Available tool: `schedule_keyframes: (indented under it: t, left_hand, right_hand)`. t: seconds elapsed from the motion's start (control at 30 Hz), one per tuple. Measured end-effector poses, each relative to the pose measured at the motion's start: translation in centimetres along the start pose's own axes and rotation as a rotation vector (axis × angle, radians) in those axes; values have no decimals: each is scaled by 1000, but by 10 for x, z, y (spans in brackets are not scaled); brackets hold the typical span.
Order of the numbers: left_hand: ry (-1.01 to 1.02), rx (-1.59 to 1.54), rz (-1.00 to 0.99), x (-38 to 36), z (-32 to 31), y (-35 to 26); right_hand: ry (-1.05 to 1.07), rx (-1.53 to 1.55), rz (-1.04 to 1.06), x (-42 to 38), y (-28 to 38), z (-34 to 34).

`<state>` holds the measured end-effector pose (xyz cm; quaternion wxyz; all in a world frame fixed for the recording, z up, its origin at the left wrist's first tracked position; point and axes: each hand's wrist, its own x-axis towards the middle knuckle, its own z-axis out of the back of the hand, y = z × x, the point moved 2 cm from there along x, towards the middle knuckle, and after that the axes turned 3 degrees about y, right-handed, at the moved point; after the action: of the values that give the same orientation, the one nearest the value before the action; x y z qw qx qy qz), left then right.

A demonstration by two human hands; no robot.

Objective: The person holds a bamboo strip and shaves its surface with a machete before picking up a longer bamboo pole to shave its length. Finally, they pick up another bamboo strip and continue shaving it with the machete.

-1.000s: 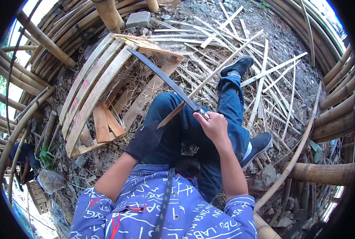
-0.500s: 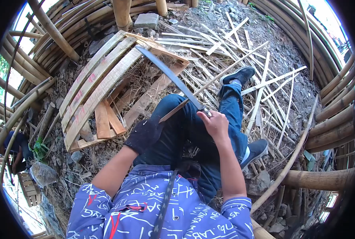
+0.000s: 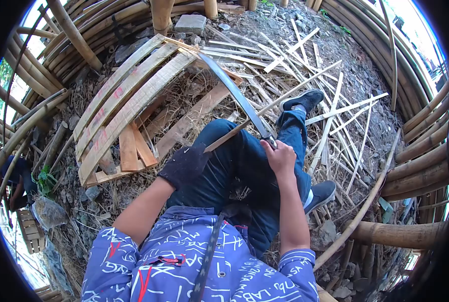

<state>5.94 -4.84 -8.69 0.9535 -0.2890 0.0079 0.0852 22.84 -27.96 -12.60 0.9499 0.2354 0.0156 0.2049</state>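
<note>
My left hand (image 3: 185,166), in a dark glove, is closed around the near end of a long, thin bamboo strip (image 3: 294,89). The strip slants away from the glove up to the right, over my knee and past my shoe. In my bare right hand (image 3: 281,157) is the dark handle of a machete (image 3: 233,90), with the thumb laid along its top. Its long blade points up and to the left, crossing the strip a short way beyond the glove. The blade's tip overlaps the corner of a wooden pallet (image 3: 128,95) in this view.
Many split bamboo strips (image 3: 330,105) lie scattered on the rocky ground ahead and right. A concrete block (image 3: 190,23) sits at the back. Stacked bamboo poles (image 3: 418,171) curve around both sides. Another person (image 3: 20,181) is partly visible at the far left.
The machete has slid along the strip, away from my left glove, its tip shifting to the right. My right hand has moved slightly right and down. The left keeps its grip.
</note>
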Motion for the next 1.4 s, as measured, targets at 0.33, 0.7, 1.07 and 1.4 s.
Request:
schedule_keyframes:
  t: [0.33, 0.7, 1.07, 1.4]
  left_hand:
    - [-85, 36, -117, -1, -2, -1]
    - [-184, 118, -267, 1, -9, 5]
    - [-160, 106, -167, -2, -10, 7]
    - [0, 112, -41, -5, -1, 4]
  right_hand:
    - [1, 32, -60, 0, -5, 8]
    - [-2, 84, -147, 7, -20, 9]
    - [16, 113, -222, 16, -48, 16]
    - [55, 38, -92, 2, -37, 18]
